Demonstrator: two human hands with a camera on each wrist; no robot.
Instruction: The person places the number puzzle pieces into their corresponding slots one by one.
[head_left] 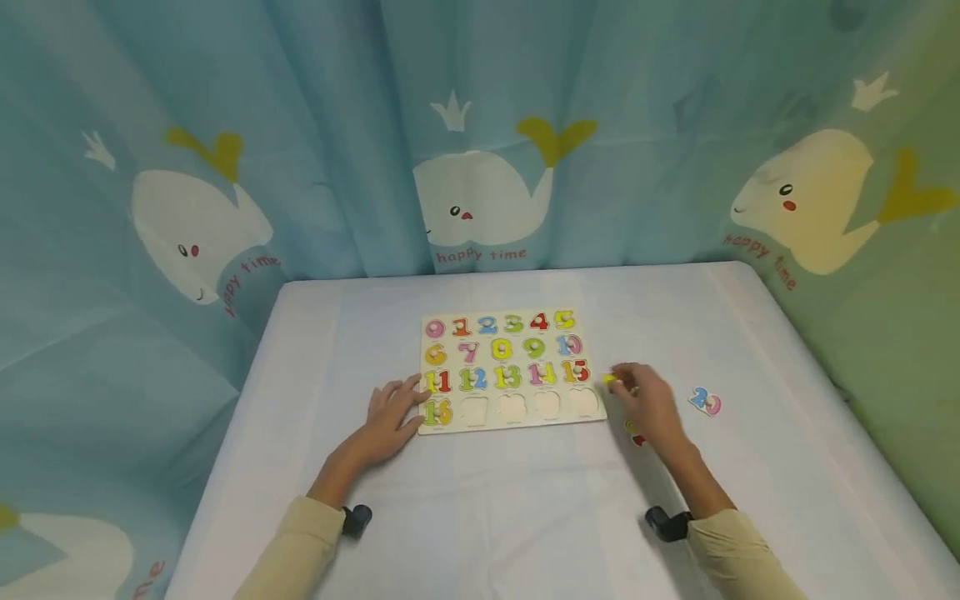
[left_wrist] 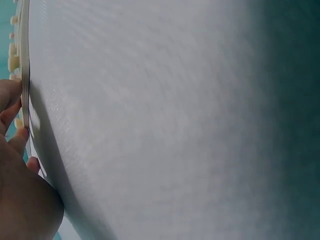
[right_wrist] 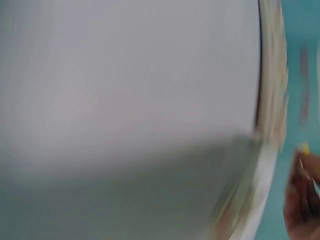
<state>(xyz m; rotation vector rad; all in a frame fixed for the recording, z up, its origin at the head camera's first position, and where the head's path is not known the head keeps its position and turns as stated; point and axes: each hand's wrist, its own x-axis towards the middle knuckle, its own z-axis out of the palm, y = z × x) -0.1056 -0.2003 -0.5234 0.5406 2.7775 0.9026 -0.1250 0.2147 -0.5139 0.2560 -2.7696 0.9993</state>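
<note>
A wooden number puzzle board (head_left: pixel 491 423) lies on the table, with number pieces 0 to 16 seated in it. Several bare recesses show in its bottom row. My left hand (head_left: pixel 390 421) rests at the board's left edge, its fingertips touching the board beside the 11 and 16. Just off the right edge, my right hand (head_left: pixel 651 408) pinches a puzzle piece (head_left: pixel 610 378), of which only a yellow part shows. Below that hand, green and red number pieces (head_left: pixel 638 440) lie partly hidden. The blue-and-pink 20 piece (head_left: pixel 705 401) lies farther right.
A white cloth covers the table (head_left: pixel 495 517). Behind it hangs a blue curtain (head_left: pixel 337 167) with whale prints. Each wrist wears a black camera, such as the right one (head_left: pixel 667 525). The right wrist view is blurred.
</note>
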